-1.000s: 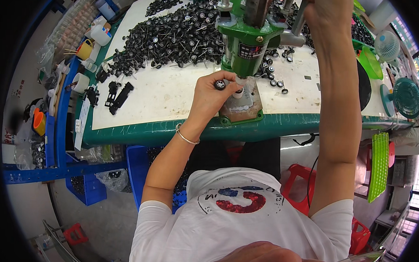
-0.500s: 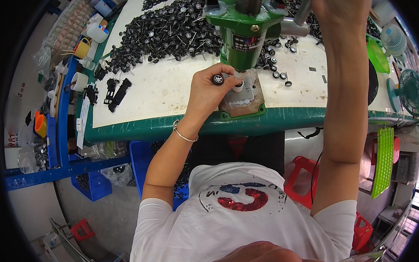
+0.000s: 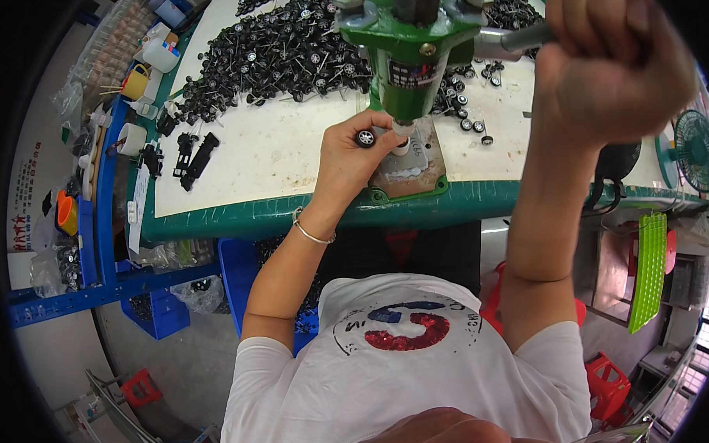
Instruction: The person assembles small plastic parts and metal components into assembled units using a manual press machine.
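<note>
the left hand [image 3: 347, 155] pinches a wheel [image 3: 364, 138] in nearly closed fingers [image 3: 374, 120] beside the press [image 3: 410, 94], the right hand [image 3: 609, 78] curls round the lever [image 3: 526, 38], and a pull with fingertips so near could nip them.

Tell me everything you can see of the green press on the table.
The green press stands upright near the front edge of the table, its top cut off by the picture. The painted, metal-looking body carries bolts and a label. A grey lever juts rightward, its outer end in the right hand. Below, a whitish tip points down over a brownish base plate with green corners. The left hand is beside the tip; contact is unclear.
</note>
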A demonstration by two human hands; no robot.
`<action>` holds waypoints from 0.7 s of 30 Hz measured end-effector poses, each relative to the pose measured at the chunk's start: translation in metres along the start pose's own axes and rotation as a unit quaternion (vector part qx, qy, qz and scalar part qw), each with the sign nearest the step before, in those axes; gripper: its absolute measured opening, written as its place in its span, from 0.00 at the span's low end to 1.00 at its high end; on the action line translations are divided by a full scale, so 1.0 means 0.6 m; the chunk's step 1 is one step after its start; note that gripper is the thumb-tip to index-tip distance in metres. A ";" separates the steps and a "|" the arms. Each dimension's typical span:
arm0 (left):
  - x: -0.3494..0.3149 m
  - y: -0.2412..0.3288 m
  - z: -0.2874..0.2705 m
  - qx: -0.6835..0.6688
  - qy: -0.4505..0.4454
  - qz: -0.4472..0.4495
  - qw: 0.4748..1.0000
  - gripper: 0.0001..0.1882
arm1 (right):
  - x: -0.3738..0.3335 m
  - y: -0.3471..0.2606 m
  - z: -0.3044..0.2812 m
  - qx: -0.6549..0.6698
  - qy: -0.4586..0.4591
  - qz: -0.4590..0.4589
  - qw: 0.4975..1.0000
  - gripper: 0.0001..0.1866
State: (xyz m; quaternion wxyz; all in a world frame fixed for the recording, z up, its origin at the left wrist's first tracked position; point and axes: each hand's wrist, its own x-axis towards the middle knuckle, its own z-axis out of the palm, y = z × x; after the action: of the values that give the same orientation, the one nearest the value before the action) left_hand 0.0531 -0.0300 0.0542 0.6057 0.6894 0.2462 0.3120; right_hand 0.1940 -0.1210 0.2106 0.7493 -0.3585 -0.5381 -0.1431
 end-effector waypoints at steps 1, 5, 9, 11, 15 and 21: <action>0.001 -0.002 0.000 -0.001 0.001 0.005 1.000 0.05 | -0.010 -0.006 0.006 -0.010 0.056 0.018 0.998 0.17; 0.003 -0.021 0.000 -0.005 0.000 -0.012 1.000 0.09 | -0.005 0.007 0.000 0.156 0.048 0.047 0.985 0.16; -0.002 -0.025 0.003 -0.036 0.010 -0.006 0.999 0.13 | 0.023 0.070 0.034 0.708 0.039 -0.093 0.699 0.14; 0.000 -0.023 0.006 -0.040 0.014 -0.003 0.999 0.13 | 0.026 0.068 0.021 0.660 0.030 -0.051 0.749 0.13; 0.003 -0.017 0.007 -0.014 -0.005 0.017 1.000 0.11 | 0.053 0.038 0.007 0.386 0.013 0.121 0.914 0.12; 0.014 -0.042 0.009 -0.099 0.040 -0.012 0.994 0.12 | 0.109 0.114 0.020 0.179 -0.020 0.397 0.900 0.14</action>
State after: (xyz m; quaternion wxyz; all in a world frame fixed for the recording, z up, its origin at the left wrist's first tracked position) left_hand 0.0639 -0.0242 0.0298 0.6647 0.6098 0.2462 0.3546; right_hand 0.2514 -0.0533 0.2456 0.7846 -0.4053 -0.3821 0.2723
